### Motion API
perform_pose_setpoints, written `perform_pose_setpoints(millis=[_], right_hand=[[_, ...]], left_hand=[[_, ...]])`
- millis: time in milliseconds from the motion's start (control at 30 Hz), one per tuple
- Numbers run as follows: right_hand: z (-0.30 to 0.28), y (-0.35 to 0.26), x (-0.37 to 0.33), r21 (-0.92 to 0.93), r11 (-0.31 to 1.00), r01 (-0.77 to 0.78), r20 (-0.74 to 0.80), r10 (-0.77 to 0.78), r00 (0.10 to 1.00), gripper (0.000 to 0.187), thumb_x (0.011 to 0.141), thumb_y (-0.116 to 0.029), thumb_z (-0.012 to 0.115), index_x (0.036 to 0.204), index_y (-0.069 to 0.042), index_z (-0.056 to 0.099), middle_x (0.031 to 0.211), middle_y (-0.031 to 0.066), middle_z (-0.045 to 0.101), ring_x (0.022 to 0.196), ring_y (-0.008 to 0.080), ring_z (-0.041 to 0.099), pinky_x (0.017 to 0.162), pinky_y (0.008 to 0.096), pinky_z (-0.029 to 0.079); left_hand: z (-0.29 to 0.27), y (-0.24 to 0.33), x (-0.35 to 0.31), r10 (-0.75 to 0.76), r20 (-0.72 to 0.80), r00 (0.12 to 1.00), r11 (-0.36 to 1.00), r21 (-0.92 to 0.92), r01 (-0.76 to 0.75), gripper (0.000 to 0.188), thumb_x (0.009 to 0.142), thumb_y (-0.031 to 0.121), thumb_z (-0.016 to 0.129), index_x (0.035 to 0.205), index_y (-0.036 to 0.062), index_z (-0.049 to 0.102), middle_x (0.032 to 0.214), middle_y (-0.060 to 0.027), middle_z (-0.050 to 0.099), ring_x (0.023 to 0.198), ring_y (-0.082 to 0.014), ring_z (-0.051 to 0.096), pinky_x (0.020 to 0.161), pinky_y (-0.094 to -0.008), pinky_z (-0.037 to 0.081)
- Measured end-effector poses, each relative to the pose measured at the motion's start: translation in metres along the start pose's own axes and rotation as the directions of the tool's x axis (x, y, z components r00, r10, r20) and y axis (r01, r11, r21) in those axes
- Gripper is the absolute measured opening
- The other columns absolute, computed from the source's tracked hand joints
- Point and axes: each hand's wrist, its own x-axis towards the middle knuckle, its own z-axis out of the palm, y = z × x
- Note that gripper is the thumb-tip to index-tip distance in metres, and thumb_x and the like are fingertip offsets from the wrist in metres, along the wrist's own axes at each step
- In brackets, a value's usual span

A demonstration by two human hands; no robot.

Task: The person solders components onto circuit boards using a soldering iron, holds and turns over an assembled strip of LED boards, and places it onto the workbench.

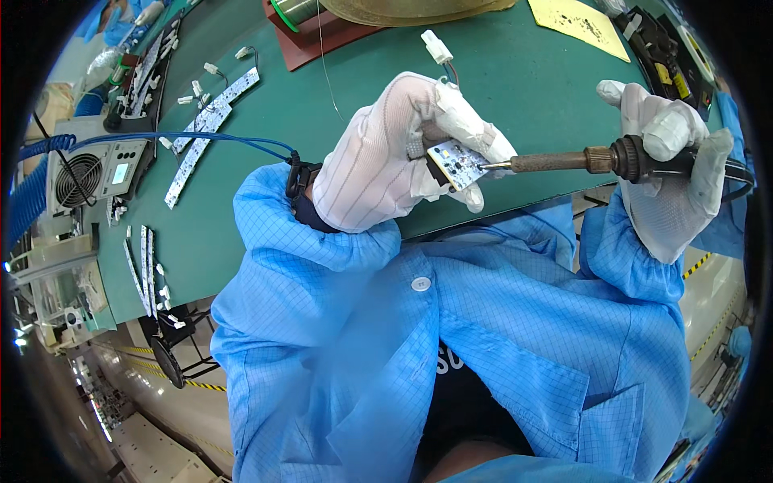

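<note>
My left hand (382, 153), in a white striped glove with wrapped fingertips, is closed on a small white circuit board (457, 164). A wired white connector (437, 48) sticks out above that hand. In my gloved right hand (668, 153) is a soldering iron (600, 160), held level with its tip pointing left. The iron's tip meets the board's right edge, or lies right at it; exact contact is too small to tell. A blue cord clips to the dark band (303, 183) on my left wrist.
Strip circuit boards (211, 121) with connectors lie on the green table (241, 233) at left; more strips (146, 270) lie nearer. Behind are a solder spool (295, 11) on a red stand and a yellow sheet (580, 27). A grey box with a fan (78, 182) stands far left.
</note>
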Motion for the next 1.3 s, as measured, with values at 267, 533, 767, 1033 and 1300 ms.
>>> perform_pose_setpoints(millis=[267, 533, 767, 1033, 1300], right_hand=[[0.003, -0.003, 0.000, -0.043, 0.994, -0.103, 0.032, 0.104, 0.994, 0.058, 0.094, -0.052, 0.030, 0.070, -0.009, 0.061, 0.047, -0.0009, 0.039, 0.046, 0.0114, 0.033, 0.094, 0.0442, 0.035], [-0.004, 0.006, 0.002, 0.054, 0.993, -0.108, 0.147, 0.099, 0.984, 0.065, 0.094, -0.054, 0.026, 0.074, -0.004, 0.062, 0.058, 0.0046, 0.051, 0.045, 0.0105, 0.037, 0.070, 0.0323, 0.039], [-0.014, 0.011, 0.004, 0.050, 0.996, -0.068, 0.240, 0.054, 0.969, 0.069, 0.093, -0.056, 0.024, 0.083, 0.001, 0.063, 0.072, 0.0103, 0.063, 0.045, 0.0084, 0.045, 0.048, 0.0193, 0.043], [0.007, 0.007, -0.002, -0.034, 0.987, -0.157, 0.018, 0.158, 0.987, 0.062, 0.093, -0.055, 0.028, 0.068, -0.010, 0.062, 0.053, 0.0029, 0.044, 0.058, 0.0160, 0.041, 0.089, 0.0459, 0.038], [-0.007, 0.000, -0.002, 0.086, 0.984, -0.155, 0.185, 0.137, 0.973, 0.068, 0.093, -0.055, 0.025, 0.083, 0.001, 0.062, 0.076, 0.0129, 0.063, 0.076, 0.0220, 0.063, 0.068, 0.0288, 0.052]], left_hand=[[0.005, -0.002, -0.003, 0.004, -0.067, 0.998, 1.000, 0.024, -0.002, 0.022, 0.087, 0.010, 0.058, 0.097, 0.0029, 0.040, 0.100, -0.0208, 0.059, 0.083, -0.0210, 0.062, 0.068, -0.0313, 0.054], [-0.002, -0.004, -0.004, 0.036, 0.031, 0.999, 0.999, 0.029, -0.036, 0.024, 0.085, 0.007, 0.060, 0.093, 0.0038, 0.038, 0.102, -0.0205, 0.060, 0.080, -0.0186, 0.063, 0.068, -0.0287, 0.053], [0.000, -0.004, -0.003, 0.096, 0.011, 0.995, 0.995, 0.030, -0.096, 0.023, 0.085, 0.004, 0.060, 0.095, 0.0031, 0.039, 0.103, -0.0227, 0.059, 0.082, -0.0202, 0.063, 0.068, -0.0295, 0.053], [-0.004, -0.007, -0.003, 0.144, 0.092, 0.985, 0.932, 0.322, -0.167, 0.018, 0.092, 0.011, 0.045, 0.106, 0.0000, 0.040, 0.109, -0.0434, 0.043, 0.089, -0.0478, 0.059, 0.059, -0.0394, 0.060], [-0.006, -0.001, -0.002, 0.083, 0.173, 0.981, 0.937, 0.320, -0.136, 0.018, 0.094, 0.015, 0.043, 0.105, 0.0008, 0.041, 0.108, -0.0420, 0.045, 0.090, -0.0481, 0.058, 0.059, -0.0410, 0.060]])
